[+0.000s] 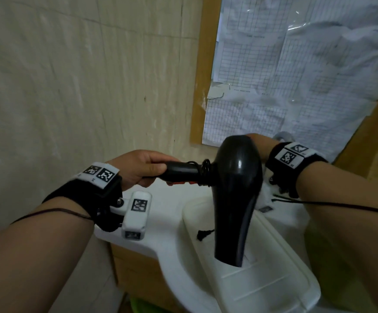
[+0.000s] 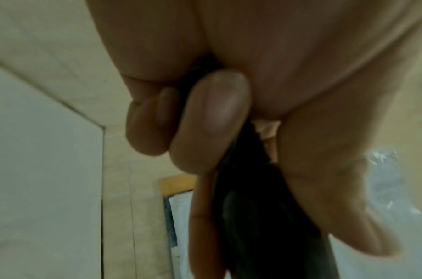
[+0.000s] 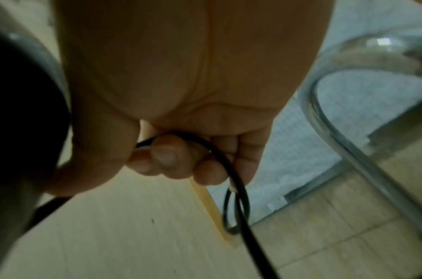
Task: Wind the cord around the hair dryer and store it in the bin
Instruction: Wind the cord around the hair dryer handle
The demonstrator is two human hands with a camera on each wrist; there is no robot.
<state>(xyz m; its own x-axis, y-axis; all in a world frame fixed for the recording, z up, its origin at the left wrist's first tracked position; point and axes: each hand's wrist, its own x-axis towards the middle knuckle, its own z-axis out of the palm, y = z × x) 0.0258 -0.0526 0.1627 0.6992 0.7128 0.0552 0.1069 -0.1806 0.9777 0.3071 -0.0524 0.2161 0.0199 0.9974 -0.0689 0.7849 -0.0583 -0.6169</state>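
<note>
the black hair dryer (image 1: 235, 195) is held in the air above a white plastic bin (image 1: 271, 281), its barrel pointing down toward the bin and its handle lying sideways. the handle is gripped by the left hand (image 1: 138, 168), whose fingers (image 2: 212, 120) are curled round it near its end. several turns of black cord (image 1: 205, 172) are already wound tight round the handle, just beyond those fingers and touching the dryer's body.

the winding step is judged to be in hand and only partly done: a free run of cord (image 3: 236, 188) is pinched in the curled fingers (image 3: 166, 156) of the right hand (image 3: 181, 85), which sits behind the dryer's body. the next move is judged to call for that free length to be carried round the handle again, with tension kept so the earlier turns do not slip, while the handle is held steady. only after that can the dryer be lowered into the bin, which lies directly below both hands on a white washbasin (image 1: 161, 222).

from the head view the right hand's fingers are hidden behind the dryer, so their hold cannot be told there; it is shown only by the right wrist view, where a small loop of cord hangs below the fingers and a curved tap (image 3: 348, 105) stands to their right. the wound turns and the bin are shown only by the head view. the left wrist view adds little beyond the close grip on the dark handle.
</note>
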